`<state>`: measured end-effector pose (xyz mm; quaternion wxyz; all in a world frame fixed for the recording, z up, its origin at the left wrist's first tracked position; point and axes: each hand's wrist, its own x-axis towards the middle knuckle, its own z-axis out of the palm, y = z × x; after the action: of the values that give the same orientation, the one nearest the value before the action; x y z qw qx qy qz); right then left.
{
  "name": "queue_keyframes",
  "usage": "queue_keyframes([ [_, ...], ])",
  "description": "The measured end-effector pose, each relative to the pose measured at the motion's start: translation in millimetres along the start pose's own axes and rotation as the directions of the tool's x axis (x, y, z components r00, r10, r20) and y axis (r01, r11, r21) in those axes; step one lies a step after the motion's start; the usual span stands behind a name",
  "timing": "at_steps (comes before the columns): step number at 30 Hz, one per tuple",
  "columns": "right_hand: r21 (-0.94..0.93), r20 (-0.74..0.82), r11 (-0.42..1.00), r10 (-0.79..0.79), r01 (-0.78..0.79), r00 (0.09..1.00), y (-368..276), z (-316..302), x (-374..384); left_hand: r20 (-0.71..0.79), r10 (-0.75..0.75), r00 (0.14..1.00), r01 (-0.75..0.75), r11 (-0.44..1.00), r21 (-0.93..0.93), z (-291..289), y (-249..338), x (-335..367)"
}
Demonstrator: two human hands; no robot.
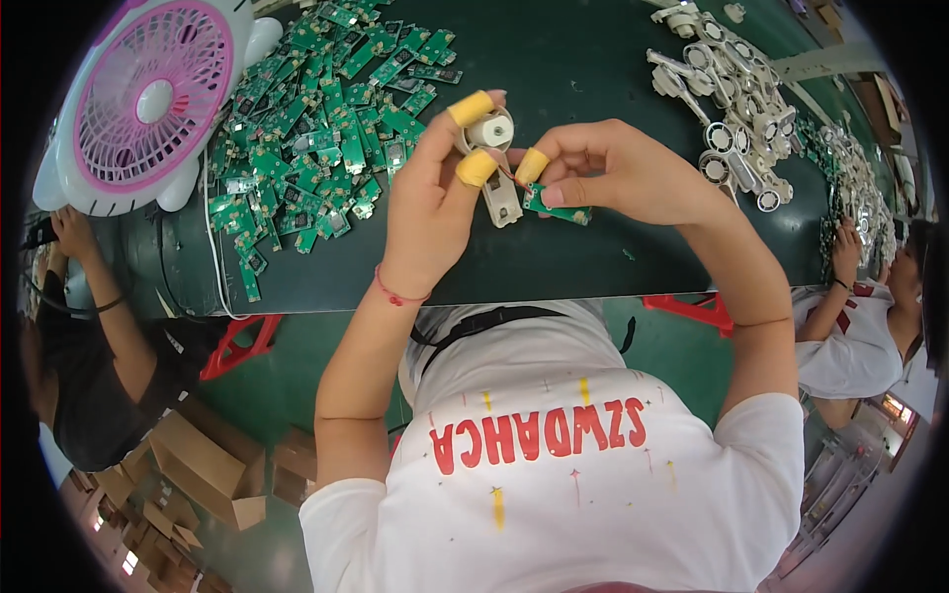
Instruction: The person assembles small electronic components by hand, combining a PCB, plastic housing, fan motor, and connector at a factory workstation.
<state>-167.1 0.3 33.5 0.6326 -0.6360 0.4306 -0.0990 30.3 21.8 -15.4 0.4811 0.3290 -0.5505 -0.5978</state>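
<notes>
My left hand [427, 203] grips a white plastic part [502, 206] with a round head and a narrow stem, held above the dark green table. Yellow wraps cover fingertips on both hands. Pinched between the thumb and fingers of my right hand [628, 173] is a small green circuit board [567, 211], close beside the stem. A thin reddish wire [508, 171] shows between the white part and the board; where its ends join is too small to tell.
Many loose green circuit boards [341, 128] are heaped at left. At far right lies a pile of similar white parts [727, 104]. A pink and white fan [154, 101] stands at the left edge. Co-workers sit on both sides; cardboard boxes [203, 460] lie on the floor.
</notes>
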Motion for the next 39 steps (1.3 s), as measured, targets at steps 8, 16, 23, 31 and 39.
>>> queue_keyframes([
  [8, 0.301, -0.444, 0.868, -0.24, 0.396, 0.864, 9, 38, 6, -0.063, 0.118, 0.991, -0.12, 0.992, -0.038, 3, 0, 2],
  [16, -0.012, -0.579, 0.911, -0.343, 0.413, 0.74, 21, 48, 13, -0.179, 0.138, 0.974, -0.139, 0.99, 0.011, 11, 3, 3],
  [23, -0.405, -0.483, 0.822, -0.564, 0.401, 0.67, 19, 36, 17, -0.149, -0.016, 0.989, -0.009, 0.987, -0.161, 10, 13, 4],
  [31, -0.391, -0.601, 0.886, -0.451, 0.249, 0.66, 19, 41, 19, -0.224, 0.03, 0.974, -0.044, 0.997, -0.06, 20, 15, 9],
  [39, 0.078, -0.261, 0.971, -0.2, 0.227, 0.945, 5, 20, 37, -0.316, 0.097, 0.944, -0.088, 0.995, 0.043, 21, 1, 30],
])
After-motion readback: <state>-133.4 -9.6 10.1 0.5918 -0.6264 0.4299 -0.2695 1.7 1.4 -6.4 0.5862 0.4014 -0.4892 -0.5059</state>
